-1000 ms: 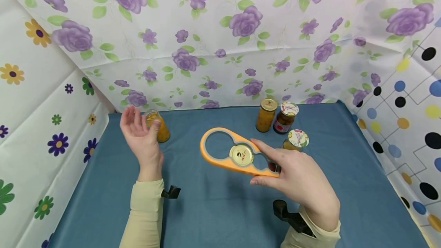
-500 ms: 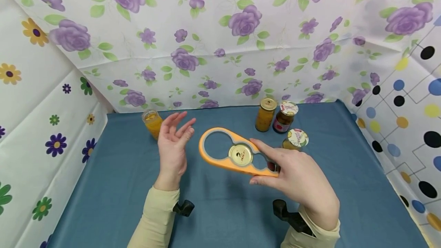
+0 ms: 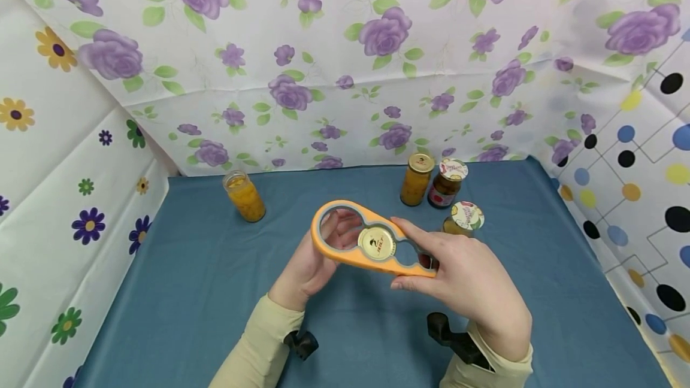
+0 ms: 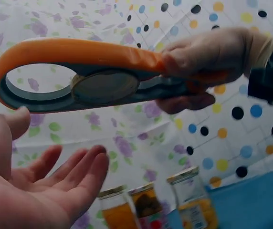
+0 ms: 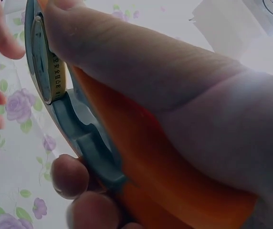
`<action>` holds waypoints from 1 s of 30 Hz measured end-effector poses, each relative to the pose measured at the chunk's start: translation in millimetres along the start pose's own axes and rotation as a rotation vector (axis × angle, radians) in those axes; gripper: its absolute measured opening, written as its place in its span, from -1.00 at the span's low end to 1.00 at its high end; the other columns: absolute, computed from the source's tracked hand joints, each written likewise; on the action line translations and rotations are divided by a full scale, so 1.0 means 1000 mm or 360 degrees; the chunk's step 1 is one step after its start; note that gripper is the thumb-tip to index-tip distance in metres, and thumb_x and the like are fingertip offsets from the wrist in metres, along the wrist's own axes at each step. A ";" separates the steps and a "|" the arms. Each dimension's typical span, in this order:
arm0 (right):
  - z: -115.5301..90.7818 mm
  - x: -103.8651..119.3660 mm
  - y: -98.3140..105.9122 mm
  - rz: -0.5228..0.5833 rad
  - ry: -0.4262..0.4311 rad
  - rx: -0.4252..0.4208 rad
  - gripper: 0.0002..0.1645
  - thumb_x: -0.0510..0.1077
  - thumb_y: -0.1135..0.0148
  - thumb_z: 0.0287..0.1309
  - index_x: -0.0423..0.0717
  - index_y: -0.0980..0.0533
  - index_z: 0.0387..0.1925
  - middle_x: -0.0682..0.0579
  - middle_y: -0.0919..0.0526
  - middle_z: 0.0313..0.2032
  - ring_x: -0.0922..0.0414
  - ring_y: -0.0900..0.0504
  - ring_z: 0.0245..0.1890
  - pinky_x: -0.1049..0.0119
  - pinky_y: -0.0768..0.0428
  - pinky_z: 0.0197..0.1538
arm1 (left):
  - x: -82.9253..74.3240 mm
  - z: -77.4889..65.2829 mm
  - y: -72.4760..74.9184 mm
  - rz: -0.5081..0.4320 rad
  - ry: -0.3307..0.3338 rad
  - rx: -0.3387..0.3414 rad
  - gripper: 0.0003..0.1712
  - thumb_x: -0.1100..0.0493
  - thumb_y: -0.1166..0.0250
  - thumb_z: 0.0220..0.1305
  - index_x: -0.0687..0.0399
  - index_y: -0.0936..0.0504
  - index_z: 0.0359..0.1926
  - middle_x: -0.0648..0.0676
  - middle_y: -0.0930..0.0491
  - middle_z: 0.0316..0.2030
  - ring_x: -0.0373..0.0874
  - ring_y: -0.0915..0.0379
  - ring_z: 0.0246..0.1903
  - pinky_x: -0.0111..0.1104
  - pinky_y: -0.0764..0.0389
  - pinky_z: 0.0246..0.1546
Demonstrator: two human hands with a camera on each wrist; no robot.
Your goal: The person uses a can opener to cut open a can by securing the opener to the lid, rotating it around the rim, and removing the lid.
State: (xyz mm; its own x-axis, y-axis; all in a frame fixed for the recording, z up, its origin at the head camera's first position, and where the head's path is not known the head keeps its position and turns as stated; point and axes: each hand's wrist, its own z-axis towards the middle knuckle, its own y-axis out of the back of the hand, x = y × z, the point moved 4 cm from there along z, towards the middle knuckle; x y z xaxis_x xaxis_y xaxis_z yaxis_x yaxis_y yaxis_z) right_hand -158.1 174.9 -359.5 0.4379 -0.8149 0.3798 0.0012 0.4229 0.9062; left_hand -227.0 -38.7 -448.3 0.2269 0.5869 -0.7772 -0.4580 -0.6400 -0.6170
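My right hand (image 3: 474,280) grips the narrow end of an orange jar opener (image 3: 345,254) with grey-lined openings, holding it up over the table. A gold jar lid (image 3: 377,243) sits wedged in the opener's middle opening; the left wrist view shows its underside. My left hand (image 3: 318,256) is under the opener's wide end, palm up and fingers loosely spread, partly seen through the large opening. In the left wrist view, the left fingers (image 4: 86,179) are below the opener with a gap between. An unlidded jar (image 3: 245,197) of orange-yellow contents stands at the back left.
At the back right stand a gold-lidded jar (image 3: 417,180), a dark jar (image 3: 446,184) with a patterned lid, and another patterned-lid jar (image 3: 465,218) partly behind my right hand. A blue cloth (image 3: 178,292) covers the table. Floral sheets (image 3: 345,64) rise behind it.
My left hand has moved right, from in front of the unlidded jar to under the wide end of the jar opener. My right hand and the opener have stayed in place.
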 end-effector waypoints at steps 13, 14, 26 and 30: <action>0.000 0.001 0.000 0.0005 0.0051 -0.0005 0.02 0.61 -0.20 -0.08 0.55 -0.17 0.44 0.33 -0.35 -0.61 0.35 -0.31 -0.63 0.37 -0.35 -0.62 | 0.016 -0.008 -0.025 -0.0354 0.0306 0.0510 -0.46 -0.10 0.05 0.59 0.15 -0.32 0.35 0.18 -0.47 0.20 0.18 -0.31 0.25 -0.10 -0.39 0.29; 0.000 0.002 0.000 0.0000 0.0057 -0.0004 0.02 0.61 -0.19 -0.08 0.55 -0.17 0.44 0.33 -0.35 -0.61 0.35 -0.31 -0.63 0.37 -0.35 -0.62 | 0.016 -0.008 -0.027 -0.0366 0.0320 0.0538 -0.40 -0.11 0.04 0.58 0.18 -0.26 0.40 0.19 -0.45 0.24 0.20 -0.27 0.28 -0.06 -0.34 0.32; 0.002 0.009 -0.002 -0.0032 0.0141 -0.0033 0.02 0.64 -0.16 -0.10 0.62 -0.13 0.44 0.34 -0.31 -0.62 0.36 -0.26 -0.66 0.39 -0.32 -0.63 | 0.010 -0.009 -0.034 -0.0365 0.0321 0.0593 -0.32 -0.14 -0.01 0.55 0.20 -0.20 0.44 0.17 -0.50 0.20 0.07 -0.32 0.26 -0.15 -0.41 0.27; 0.002 0.011 -0.002 -0.0043 0.0154 -0.0042 0.03 0.66 -0.14 -0.11 0.62 -0.13 0.44 0.35 -0.31 -0.62 0.37 -0.25 -0.66 0.39 -0.31 -0.63 | 0.010 -0.010 -0.035 -0.0397 0.0337 0.0607 -0.31 -0.14 -0.03 0.54 0.20 -0.19 0.44 0.16 -0.49 0.20 0.04 -0.33 0.26 -0.17 -0.41 0.27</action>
State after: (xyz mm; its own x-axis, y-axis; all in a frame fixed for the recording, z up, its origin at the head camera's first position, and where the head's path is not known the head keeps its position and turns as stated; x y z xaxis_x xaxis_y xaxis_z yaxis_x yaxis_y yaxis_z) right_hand -155.3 164.4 -356.4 0.5219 -0.7846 0.3345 0.0371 0.4127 0.9101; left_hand -200.0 -15.2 -435.8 0.5208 0.5601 -0.6443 -0.6403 -0.2429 -0.7287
